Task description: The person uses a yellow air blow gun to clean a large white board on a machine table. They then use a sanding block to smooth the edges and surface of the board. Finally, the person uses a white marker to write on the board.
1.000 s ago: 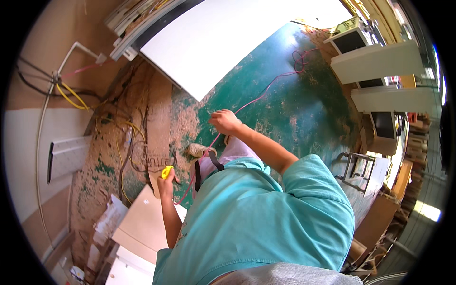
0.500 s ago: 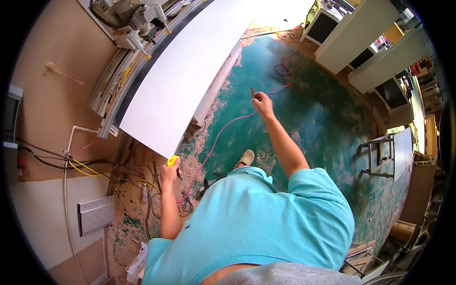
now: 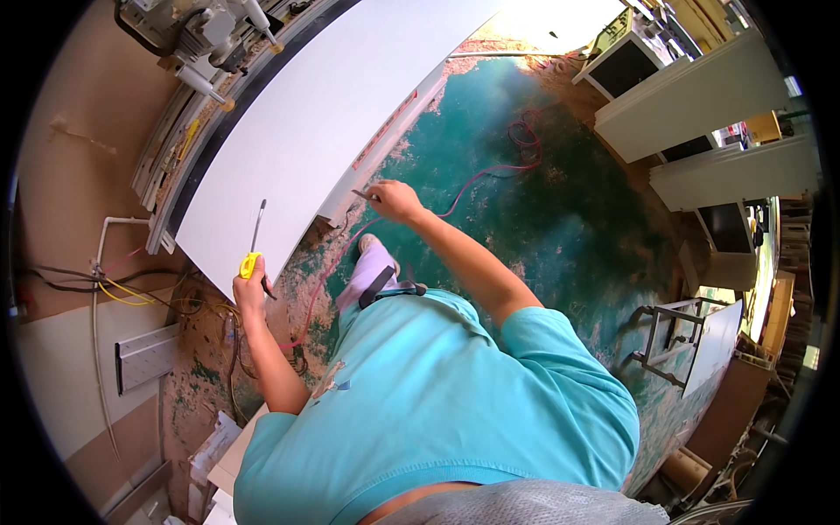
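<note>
My left hand (image 3: pixel 249 289) grips a screwdriver (image 3: pixel 254 243) with a yellow handle, its dark shaft pointing up over the near corner of a large white board (image 3: pixel 324 122). My right hand (image 3: pixel 395 201) is stretched forward at the board's near edge and pinches a small thin metal piece, probably a screw (image 3: pixel 361 194). My turquoise shirt (image 3: pixel 437 402) fills the lower middle of the view. One foot in a pale shoe (image 3: pixel 372 254) stands on the green floor below the board.
A red cable (image 3: pixel 490 171) loops over the worn green floor (image 3: pixel 560 227). A machine (image 3: pixel 197 35) and stacked strips lie at top left. White cabinets (image 3: pixel 691 96) stand at right, a metal frame (image 3: pixel 669 341) lower right, wires (image 3: pixel 122 289) on the left wall.
The view has tilted up and closer to the white board. My left hand has raised the screwdriver onto the board's corner. My right hand has come back from the floor side to the board's edge.
</note>
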`<state>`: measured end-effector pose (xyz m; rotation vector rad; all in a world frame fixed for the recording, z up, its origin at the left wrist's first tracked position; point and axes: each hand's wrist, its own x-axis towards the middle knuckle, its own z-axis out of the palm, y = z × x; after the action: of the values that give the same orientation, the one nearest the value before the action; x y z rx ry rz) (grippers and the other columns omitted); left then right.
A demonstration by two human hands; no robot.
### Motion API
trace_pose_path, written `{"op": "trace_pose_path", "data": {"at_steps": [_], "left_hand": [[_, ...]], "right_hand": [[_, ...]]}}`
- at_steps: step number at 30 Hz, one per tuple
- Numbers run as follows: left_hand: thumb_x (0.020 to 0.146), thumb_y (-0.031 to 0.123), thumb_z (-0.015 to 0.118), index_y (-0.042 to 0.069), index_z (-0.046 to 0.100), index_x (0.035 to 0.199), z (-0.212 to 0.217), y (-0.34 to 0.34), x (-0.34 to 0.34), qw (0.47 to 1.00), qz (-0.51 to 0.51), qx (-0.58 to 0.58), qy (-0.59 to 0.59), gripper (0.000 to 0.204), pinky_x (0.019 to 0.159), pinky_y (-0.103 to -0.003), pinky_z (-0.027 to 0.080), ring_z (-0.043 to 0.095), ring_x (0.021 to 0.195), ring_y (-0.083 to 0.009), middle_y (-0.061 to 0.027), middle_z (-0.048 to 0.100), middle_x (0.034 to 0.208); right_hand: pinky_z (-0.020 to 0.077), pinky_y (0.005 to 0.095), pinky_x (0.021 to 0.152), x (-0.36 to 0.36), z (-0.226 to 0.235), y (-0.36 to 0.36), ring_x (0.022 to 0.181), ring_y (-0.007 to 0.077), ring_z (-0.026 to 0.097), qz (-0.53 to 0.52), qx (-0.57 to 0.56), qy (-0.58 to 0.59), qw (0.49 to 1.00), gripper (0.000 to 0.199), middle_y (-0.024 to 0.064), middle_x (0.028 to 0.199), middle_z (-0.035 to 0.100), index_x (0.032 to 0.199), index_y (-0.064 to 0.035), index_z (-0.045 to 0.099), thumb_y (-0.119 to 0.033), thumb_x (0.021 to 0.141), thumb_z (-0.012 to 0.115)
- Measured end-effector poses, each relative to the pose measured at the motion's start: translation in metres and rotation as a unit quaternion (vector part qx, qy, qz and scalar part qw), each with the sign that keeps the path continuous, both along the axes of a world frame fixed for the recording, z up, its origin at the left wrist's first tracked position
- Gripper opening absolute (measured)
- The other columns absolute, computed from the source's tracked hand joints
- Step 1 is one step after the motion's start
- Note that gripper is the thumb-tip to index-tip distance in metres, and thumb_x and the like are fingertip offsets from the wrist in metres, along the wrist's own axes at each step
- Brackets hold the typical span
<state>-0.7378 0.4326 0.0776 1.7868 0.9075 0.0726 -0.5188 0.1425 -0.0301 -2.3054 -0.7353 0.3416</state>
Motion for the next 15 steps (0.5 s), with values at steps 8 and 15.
{"op": "trace_pose_path", "data": {"at_steps": [8, 15], "left_hand": [[0.094, 0.038, 0.066, 0.004, 0.063, 0.073, -0.038, -0.053, 0.111, 0.995, 0.067, -0.069, -0.018, 0.04, 0.055, -0.029, 0.041, 0.054, 0.054, -0.0121, -0.0016, 0.057, 0.058], [0.096, 0.033, 0.063, 0.0, 0.067, 0.085, -0.025, -0.094, 0.229, 0.989, -0.027, -0.066, 0.126, 0.035, 0.06, -0.027, 0.042, 0.054, 0.06, -0.0114, -0.0023, 0.06, 0.063]], "right_hand": [[0.0557, 0.0479, 0.075, 0.16, -0.035, 0.072, 0.086, 0.0368, 0.067, 0.085, -0.043, -0.087, 0.992, 0.017, 0.0136, 0.093, 0.066, 0.088, -0.007, 0.065, -0.012, 0.085, 0.048], [0.0561, 0.0476, 0.066, 0.471, -0.034, -0.12, 0.083, 0.0349, 0.069, -0.209, -0.191, -0.183, 0.942, 0.017, 0.0129, 0.094, 0.069, 0.094, -0.0086, 0.066, -0.018, 0.088, 0.053]]}}
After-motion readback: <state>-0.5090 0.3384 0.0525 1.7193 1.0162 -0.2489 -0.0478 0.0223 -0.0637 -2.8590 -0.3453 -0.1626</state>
